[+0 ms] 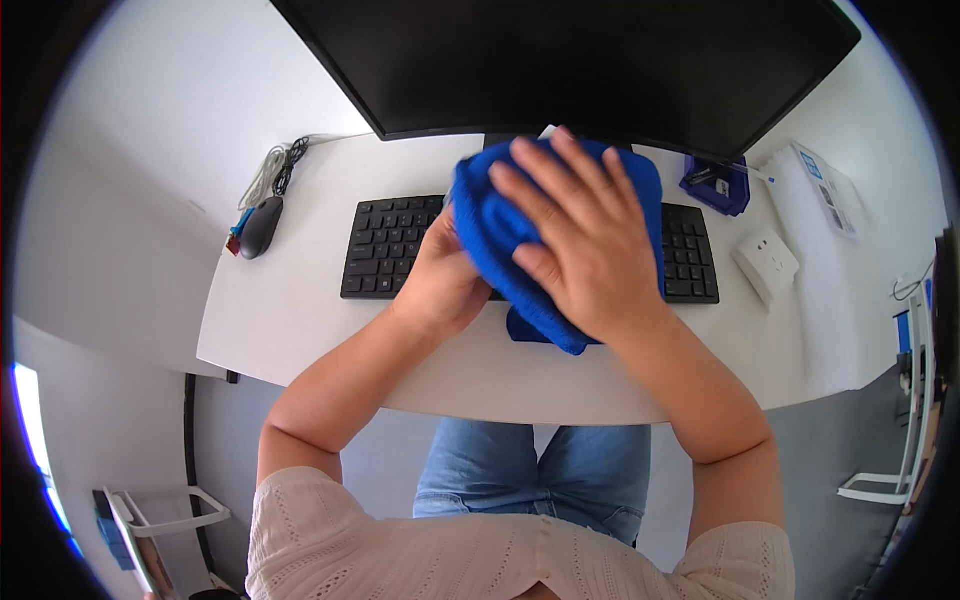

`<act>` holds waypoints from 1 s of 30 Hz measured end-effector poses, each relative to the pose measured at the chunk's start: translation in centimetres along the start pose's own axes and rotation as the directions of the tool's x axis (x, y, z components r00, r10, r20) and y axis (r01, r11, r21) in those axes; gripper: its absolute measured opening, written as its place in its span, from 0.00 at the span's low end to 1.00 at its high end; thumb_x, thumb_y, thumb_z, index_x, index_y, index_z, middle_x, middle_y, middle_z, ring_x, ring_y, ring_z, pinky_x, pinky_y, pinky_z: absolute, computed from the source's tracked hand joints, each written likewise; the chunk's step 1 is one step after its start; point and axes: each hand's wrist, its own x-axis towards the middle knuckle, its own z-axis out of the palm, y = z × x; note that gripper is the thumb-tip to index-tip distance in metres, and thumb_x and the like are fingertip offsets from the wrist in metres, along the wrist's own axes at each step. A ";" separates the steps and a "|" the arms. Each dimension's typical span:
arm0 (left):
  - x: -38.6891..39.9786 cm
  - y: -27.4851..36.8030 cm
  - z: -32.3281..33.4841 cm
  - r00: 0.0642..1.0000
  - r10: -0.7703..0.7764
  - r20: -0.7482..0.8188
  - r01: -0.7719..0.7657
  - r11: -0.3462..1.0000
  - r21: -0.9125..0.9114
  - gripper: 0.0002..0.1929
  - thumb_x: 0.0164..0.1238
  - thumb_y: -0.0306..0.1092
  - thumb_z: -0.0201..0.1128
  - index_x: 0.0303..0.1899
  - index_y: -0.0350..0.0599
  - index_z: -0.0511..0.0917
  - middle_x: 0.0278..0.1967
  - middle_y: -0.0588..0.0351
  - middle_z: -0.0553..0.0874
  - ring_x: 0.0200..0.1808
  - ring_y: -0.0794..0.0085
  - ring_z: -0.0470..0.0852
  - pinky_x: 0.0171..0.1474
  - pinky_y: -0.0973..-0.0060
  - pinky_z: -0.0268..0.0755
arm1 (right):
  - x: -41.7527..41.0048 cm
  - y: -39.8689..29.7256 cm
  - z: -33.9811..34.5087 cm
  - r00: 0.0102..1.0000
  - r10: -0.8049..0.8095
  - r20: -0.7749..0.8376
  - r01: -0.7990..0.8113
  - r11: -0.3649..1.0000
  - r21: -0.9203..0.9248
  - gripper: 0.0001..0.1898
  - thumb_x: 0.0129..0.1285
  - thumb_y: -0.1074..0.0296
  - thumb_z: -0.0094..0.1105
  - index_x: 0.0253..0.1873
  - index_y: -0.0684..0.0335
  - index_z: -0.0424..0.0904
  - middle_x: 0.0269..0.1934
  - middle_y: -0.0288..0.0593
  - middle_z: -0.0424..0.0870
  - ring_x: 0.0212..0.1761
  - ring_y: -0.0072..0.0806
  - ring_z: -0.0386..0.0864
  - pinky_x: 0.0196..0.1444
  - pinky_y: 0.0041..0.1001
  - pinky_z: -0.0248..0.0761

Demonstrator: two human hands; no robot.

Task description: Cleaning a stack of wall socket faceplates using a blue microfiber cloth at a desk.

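Note:
A blue cloth is held up over the middle of the keyboard, tilted, with one end hanging towards the desk's front edge. My left hand grips its left side from below, and those fingers are mostly hidden beneath it. My right hand lies on top of the cloth, palm down with the fingers spread. Whether the cloth wraps something is hidden; a thin greyish edge shows at its upper left. Under the hands, the black keyboard is partly covered.
A black monitor stands behind the keyboard. On the left of the white desk are a mouse and coiled cables. To the right sit a dark blue bin holding small items, a white power socket and a clear plastic package.

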 end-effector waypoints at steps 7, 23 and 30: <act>0.7 -0.2 0.4 0.983 0.064 0.170 -0.052 0.996 -0.078 0.10 0.66 0.20 0.57 0.46 0.44 0.71 0.43 0.47 0.85 0.46 0.60 0.85 0.51 0.61 0.81 | 0.0 3.6 -1.0 0.744 0.604 0.287 -0.609 0.436 0.662 0.17 0.72 0.56 0.49 0.58 0.57 0.76 0.45 0.44 0.82 0.43 0.29 0.80 0.47 0.24 0.72; 0.8 4.8 -0.4 0.962 0.270 -0.048 -0.257 0.950 0.177 0.11 0.67 0.25 0.57 0.50 0.34 0.73 0.41 0.52 0.83 0.38 0.73 0.80 0.42 0.75 0.74 | -0.4 7.0 -1.9 0.637 0.768 -0.067 -0.681 0.601 0.420 0.30 0.71 0.43 0.44 0.35 0.69 0.80 0.26 0.44 0.81 0.31 0.32 0.78 0.39 0.30 0.69; -3.2 14.2 -5.1 0.881 0.439 -0.179 -0.345 0.852 0.393 0.21 0.67 0.24 0.56 0.60 0.26 0.68 0.48 0.41 0.81 0.46 0.65 0.84 0.52 0.69 0.78 | 0.9 5.5 -3.2 0.395 0.909 0.135 -0.443 0.060 0.895 0.21 0.71 0.47 0.46 0.40 0.62 0.77 0.21 0.38 0.76 0.12 0.21 0.69 0.13 0.18 0.62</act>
